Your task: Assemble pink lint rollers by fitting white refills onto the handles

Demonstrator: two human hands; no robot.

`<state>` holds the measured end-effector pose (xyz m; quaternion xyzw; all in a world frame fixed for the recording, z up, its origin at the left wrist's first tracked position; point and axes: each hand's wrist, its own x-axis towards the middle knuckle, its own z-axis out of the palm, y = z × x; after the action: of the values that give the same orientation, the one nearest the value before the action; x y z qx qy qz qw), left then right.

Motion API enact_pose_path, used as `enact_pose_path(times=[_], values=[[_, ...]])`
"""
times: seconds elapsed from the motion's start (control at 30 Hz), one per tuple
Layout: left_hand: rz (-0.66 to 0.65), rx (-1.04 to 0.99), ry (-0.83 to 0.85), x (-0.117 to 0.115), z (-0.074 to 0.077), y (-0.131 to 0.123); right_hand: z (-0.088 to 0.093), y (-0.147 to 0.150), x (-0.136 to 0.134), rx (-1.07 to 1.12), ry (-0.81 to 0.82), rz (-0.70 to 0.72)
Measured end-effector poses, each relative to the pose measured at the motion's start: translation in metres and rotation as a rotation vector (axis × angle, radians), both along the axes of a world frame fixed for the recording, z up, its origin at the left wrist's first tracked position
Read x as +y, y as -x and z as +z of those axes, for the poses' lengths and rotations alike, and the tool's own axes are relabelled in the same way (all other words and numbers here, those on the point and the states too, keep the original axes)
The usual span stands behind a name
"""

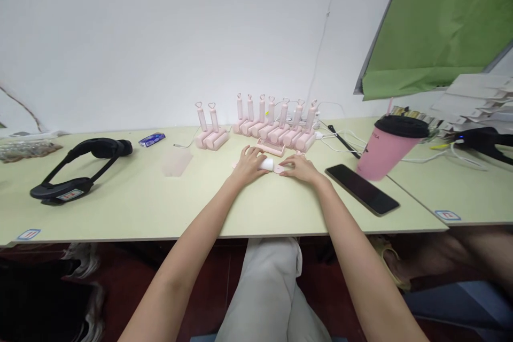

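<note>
My left hand (249, 165) is closed around a small white roll (266, 164) lying near the middle of the table. A bit of pale pink shows past the far side of this hand. My right hand (300, 168) pinches a small round pink cap (278, 169) close to the roll's right end; whether cap and roll touch I cannot tell. Just beyond the hands lies an open pink frame-like part (271, 148). Behind it stands a row of pink lint-roller-like pieces (276, 131), several cylinders lying down with upright handles topped by heart-shaped loops. Two similar pieces (211, 138) are further left.
A black phone (363, 188) and a pink cup with black lid (390, 147) are at right, near white cables (340, 141). To the left are a translucent pinkish sheet (178, 164), a blue packet (152, 139) and a black headset (80, 165). The table's front edge runs below my forearms.
</note>
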<state>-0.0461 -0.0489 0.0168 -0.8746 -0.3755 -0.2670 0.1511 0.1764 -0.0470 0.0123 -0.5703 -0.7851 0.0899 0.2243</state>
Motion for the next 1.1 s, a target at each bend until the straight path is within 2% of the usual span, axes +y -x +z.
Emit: enact_pose_path(times=[0.1,0.2,0.3,0.43,0.5,0.63,0.7,0.8,0.93,1.1], values=[[0.021,-0.171,-0.028,0.003,0.016,-0.011,-0.002,0.003,-0.001,0.02,-0.023,-0.022],[0.102,-0.517,-0.022,0.004,0.031,-0.027,-0.001,0.002,-0.003,0.066,-0.047,-0.056],[0.096,-0.728,0.074,0.002,0.031,-0.04,0.002,-0.004,-0.002,0.133,-0.123,-0.128],[-0.025,-0.632,0.214,-0.003,0.015,-0.045,0.007,-0.012,0.001,0.29,-0.338,-0.331],[-0.048,-0.603,0.25,-0.004,0.008,-0.044,0.011,-0.013,0.003,0.396,-0.405,-0.353],[-0.01,-0.609,0.278,-0.004,0.003,-0.045,0.022,-0.004,-0.001,0.661,-0.391,-0.179],[-0.024,-0.618,0.279,-0.005,0.002,-0.046,0.026,0.003,-0.005,0.727,-0.363,-0.086],[-0.066,-0.608,0.269,-0.007,0.0,-0.048,0.026,0.01,-0.008,0.675,-0.365,-0.023],[-0.079,-0.573,0.231,-0.009,-0.003,-0.049,0.02,0.012,-0.005,0.544,-0.4,-0.028],[-0.08,-0.514,0.217,-0.008,-0.003,-0.049,0.015,0.013,0.003,0.532,-0.408,-0.014]])
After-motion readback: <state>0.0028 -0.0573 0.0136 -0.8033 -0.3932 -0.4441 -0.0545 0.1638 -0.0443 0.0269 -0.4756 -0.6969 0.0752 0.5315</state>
